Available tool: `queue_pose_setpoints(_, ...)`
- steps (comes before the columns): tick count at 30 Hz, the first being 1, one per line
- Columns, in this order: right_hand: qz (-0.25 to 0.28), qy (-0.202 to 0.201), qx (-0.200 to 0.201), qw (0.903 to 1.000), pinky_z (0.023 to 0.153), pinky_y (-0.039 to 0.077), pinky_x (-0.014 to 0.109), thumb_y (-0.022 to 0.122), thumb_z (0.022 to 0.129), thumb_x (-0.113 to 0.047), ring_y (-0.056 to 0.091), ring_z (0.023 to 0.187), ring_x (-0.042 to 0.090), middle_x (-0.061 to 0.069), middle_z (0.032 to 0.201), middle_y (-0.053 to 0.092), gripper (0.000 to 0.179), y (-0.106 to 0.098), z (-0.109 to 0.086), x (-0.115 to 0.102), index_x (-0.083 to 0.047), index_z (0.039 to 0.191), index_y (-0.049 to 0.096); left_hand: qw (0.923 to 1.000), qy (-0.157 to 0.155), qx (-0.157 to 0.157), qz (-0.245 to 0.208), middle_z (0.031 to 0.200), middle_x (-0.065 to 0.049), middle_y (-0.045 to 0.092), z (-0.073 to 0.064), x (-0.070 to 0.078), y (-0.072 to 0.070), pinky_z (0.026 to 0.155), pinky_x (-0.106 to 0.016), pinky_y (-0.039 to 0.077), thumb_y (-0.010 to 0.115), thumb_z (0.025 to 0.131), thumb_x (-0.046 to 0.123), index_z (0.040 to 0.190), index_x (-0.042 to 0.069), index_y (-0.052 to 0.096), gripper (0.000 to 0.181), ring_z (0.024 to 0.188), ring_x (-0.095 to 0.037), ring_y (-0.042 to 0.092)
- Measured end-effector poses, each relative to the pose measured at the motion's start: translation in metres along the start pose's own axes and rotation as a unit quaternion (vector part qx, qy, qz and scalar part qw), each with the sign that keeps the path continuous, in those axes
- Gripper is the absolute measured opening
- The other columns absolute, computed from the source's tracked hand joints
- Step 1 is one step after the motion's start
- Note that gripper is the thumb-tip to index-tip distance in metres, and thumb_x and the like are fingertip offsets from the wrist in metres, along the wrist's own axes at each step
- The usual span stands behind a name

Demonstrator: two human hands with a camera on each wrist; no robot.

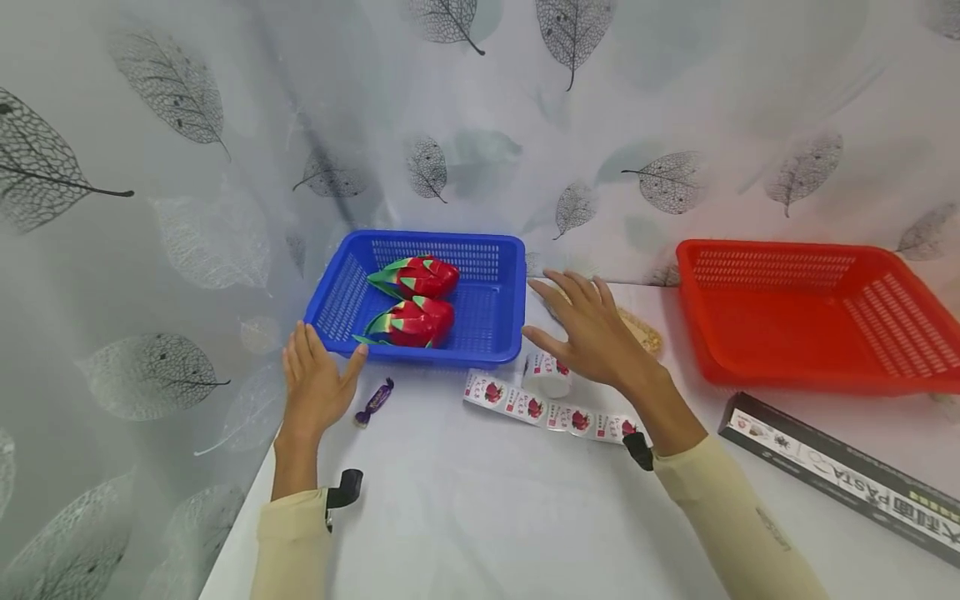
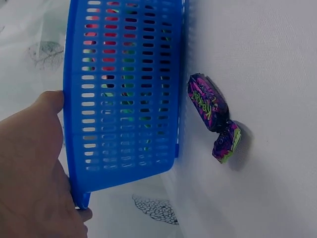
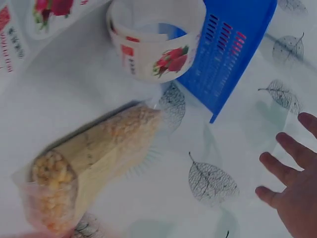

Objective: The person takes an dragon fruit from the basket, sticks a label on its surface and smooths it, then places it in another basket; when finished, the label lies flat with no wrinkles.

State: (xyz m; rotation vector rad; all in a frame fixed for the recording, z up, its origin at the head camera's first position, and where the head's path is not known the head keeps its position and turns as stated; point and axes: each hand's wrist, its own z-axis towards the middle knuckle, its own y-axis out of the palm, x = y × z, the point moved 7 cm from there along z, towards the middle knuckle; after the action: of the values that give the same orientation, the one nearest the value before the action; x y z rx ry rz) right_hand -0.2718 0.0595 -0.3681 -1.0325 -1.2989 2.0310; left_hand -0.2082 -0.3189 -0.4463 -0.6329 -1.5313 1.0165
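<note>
A blue plastic basket (image 1: pixel 480 357) holds two shiny red dragon fruits (image 1: pixel 431 321) with green-tipped leaves. At its near left corner is my left hand (image 1: pixel 318 387); in the left wrist view the thumb (image 2: pixel 52 101) touches the basket's rim (image 2: pixel 72 144). My right hand (image 1: pixel 592 333) hovers to the right of the basket, fingers spread and holding nothing. Beneath it a roll of dragon-fruit labels (image 3: pixel 148 62) stands on the table, its strip (image 1: pixel 555 412) unrolled to the right. A candy in a purple wrapper (image 2: pixel 208 101) lies in front of the basket.
A clear packet of yellowish grains (image 3: pixel 114 131) lies behind the label roll. To the right stands a red plastic basket (image 1: pixel 795 371), with a long black pasta box (image 1: pixel 840 475) in front of it. Leaf-print curtain (image 1: pixel 480 100) hangs behind and at the left.
</note>
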Motion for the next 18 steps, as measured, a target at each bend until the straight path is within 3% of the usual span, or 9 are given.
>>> queue_pose_setpoints(3, 0.035, -0.015, 0.001, 0.9993, 0.126, 0.024, 0.066, 0.067, 0.103, -0.045, 0.035, 0.155, 0.039, 0.015, 0.167, 0.039, 0.070, 0.002, 0.013, -0.010, -0.015, 0.162, 0.043, 0.9999, 0.003, 0.008, -0.010, 0.174, -0.029, -0.011, 0.000, -0.002, -0.002, 0.128, -0.067, -0.005, 0.053, 0.106, 0.055, 0.165, -0.006, -0.010, 0.106, 0.161, -0.051, -0.008)
queue_pose_setpoints(8, 0.065, -0.034, -0.034, 0.9967, 0.123, 0.034, 0.064, 0.067, 0.104, -0.043, 0.038, 0.154, 0.040, 0.016, 0.166, 0.040, 0.069, 0.014, 0.036, -0.029, -0.014, 0.162, 0.044, 0.9993, 0.004, 0.023, -0.028, 0.174, -0.029, -0.008, -0.002, -0.008, -0.002, 0.129, -0.067, -0.003, 0.057, 0.105, 0.054, 0.166, -0.005, -0.008, 0.107, 0.161, -0.051, -0.006)
queue_pose_setpoints(18, 0.016, -0.091, -0.118, 0.9887, 0.122, 0.037, 0.061, 0.065, 0.104, -0.044, 0.046, 0.148, 0.041, 0.018, 0.159, 0.051, 0.066, 0.053, 0.081, -0.059, -0.013, 0.159, 0.048, 0.9993, 0.007, 0.023, -0.030, 0.175, -0.027, -0.007, -0.001, -0.012, 0.002, 0.128, -0.069, 0.004, 0.058, 0.105, 0.055, 0.167, -0.003, -0.008, 0.107, 0.161, -0.051, -0.004)
